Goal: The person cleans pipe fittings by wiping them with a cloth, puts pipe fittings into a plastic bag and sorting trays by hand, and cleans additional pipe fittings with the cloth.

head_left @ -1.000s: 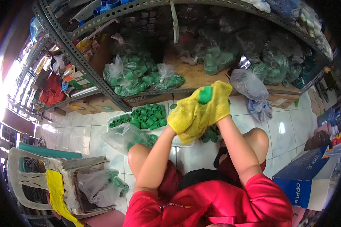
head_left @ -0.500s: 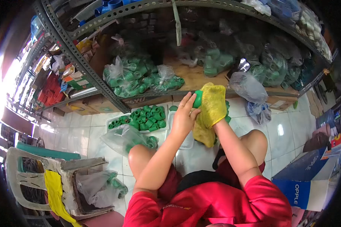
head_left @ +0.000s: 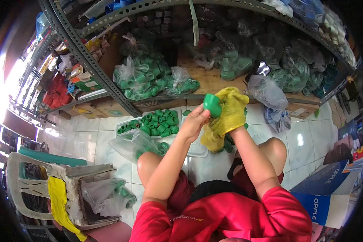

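In front of me, above the floor, my left hand (head_left: 194, 123) grips a green plastic pipe fitting (head_left: 212, 105) between thumb and fingers. The fitting is tilted, with its smooth side facing up. A yellow cloth (head_left: 234, 108) wraps my right hand (head_left: 238, 132), so its fingers are hidden and only the wrist area shows. The cloth lies right beside the fitting and seems to touch its right side. Part of the cloth hangs down below, over a white plastic tray (head_left: 199, 151).
A white tray (head_left: 117, 130) holds several green fittings. An opened plastic bag (head_left: 127, 144) of fittings lies before it. Bagged green fittings (head_left: 139, 76) fill the low metal shelf (head_left: 109, 86). A worn chair (head_left: 74, 173) stands left; a blue-white box (head_left: 320, 193) is right.
The fitting has turned and now shows more of its side to the left of the cloth. The cloth has shifted and bunched differently around my right hand.
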`<state>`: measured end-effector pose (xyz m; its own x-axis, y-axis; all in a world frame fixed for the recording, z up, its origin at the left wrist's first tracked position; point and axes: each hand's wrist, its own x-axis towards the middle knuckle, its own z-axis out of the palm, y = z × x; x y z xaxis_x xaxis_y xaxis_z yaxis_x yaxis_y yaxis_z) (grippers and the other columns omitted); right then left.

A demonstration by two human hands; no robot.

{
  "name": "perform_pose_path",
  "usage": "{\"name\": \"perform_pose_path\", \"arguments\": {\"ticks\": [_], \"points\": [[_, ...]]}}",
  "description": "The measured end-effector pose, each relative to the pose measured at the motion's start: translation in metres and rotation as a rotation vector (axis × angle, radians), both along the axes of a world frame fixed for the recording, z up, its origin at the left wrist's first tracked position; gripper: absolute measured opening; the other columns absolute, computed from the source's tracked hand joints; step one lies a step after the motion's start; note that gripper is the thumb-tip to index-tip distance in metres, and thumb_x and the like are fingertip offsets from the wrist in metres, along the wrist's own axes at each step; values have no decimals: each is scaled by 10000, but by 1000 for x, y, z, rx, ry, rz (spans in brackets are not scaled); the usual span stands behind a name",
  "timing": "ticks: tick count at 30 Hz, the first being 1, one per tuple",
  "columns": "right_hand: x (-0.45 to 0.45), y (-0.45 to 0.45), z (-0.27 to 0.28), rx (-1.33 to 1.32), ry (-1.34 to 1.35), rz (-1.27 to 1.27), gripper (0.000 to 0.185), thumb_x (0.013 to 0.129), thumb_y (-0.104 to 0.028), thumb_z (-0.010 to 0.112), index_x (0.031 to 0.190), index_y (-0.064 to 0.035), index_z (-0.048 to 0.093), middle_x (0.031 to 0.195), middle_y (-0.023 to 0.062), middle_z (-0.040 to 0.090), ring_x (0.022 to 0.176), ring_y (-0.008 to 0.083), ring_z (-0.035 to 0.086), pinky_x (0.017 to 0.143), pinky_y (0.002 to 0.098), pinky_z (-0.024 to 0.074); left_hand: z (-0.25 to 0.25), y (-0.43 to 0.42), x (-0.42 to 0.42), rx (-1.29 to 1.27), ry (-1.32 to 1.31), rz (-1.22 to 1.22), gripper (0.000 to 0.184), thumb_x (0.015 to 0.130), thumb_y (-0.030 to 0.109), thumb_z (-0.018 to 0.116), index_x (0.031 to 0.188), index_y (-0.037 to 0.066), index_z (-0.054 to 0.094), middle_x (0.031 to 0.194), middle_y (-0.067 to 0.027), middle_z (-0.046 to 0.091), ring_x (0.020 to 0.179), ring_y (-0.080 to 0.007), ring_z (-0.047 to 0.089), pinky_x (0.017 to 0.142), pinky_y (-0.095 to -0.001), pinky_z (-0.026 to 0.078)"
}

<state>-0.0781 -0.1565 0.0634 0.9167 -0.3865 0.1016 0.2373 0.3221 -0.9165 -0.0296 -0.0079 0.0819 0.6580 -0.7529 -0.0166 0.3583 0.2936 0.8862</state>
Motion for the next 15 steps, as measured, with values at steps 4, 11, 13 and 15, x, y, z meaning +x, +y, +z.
{"name": "perform_pose_path", "arguments": {"ticks": [4, 11, 13, 15], "points": [[-5, 6, 5, 507, -56, 287, 320, 884, -306, 419, 1087, -66, 479, 950, 67, 547, 826, 200, 546, 672, 311, 485, -4, 4, 12, -262, 333, -128, 397, 849, 252, 523, 1189, 67, 437, 1090, -30, 528, 976, -135, 504, 799, -250, 421], [-12, 13, -25, -611, -55, -16, 423, 804, -215, 573, 1183, -82, 442, 1131, 76, 499, 997, 190, 496, 831, 312, 413, 29, 8, 2, -53, 122, 19, 415, 862, 185, 506, 1233, 55, 372, 1106, -46, 501, 983, -158, 490, 830, -276, 404], [-12, 18, -20, -992, -84, -139, 376, 813, -225, 560, 1148, -83, 466, 1094, 67, 518, 971, 193, 503, 825, 320, 410, 21, 9, 6, 60, 96, 88, 423, 846, 155, 531, 1224, 43, 377, 1073, -55, 508, 970, -160, 488, 840, -272, 395], [-14, 28, -1, 40, 42, 31, 327, 756, -268, 591, 1017, -86, 516, 971, 76, 547, 889, 238, 513, 766, 339, 403, 3, 9, 12, 258, -373, 136, 453, 766, 142, 622, 1173, 49, 447, 1052, -65, 505, 977, -180, 474, 834, -282, 385]]}}
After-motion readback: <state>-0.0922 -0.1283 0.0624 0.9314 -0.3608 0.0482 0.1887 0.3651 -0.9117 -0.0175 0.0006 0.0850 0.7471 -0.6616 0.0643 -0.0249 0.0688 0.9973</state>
